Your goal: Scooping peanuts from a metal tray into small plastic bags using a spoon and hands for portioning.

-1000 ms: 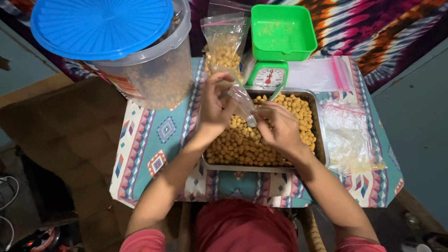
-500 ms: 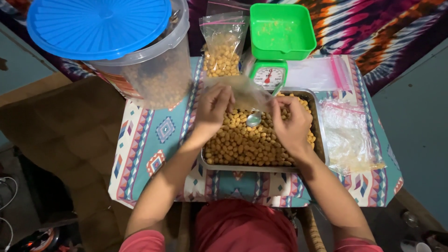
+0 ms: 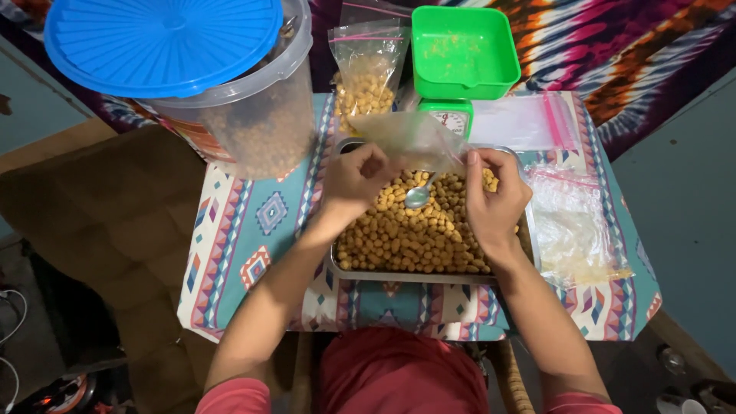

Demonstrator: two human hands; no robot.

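Note:
My left hand and my right hand hold a clear plastic bag between them, spread open above a metal tray full of small yellow-brown round snacks. Each hand pinches one side of the bag's mouth. A metal spoon lies in the snacks between my hands, its bowl showing under the bag. Behind the tray stands a green kitchen scale with a square green pan on top.
A large clear tub with a blue lid stands at the back left. A filled snack bag leans beside the scale. Empty zip bags and a crumpled bag pile lie right of the tray on the patterned tablecloth.
My hands have moved apart and pulled the bag open wide above the tray. The spoon, held earlier near the bag, now rests in the snacks.

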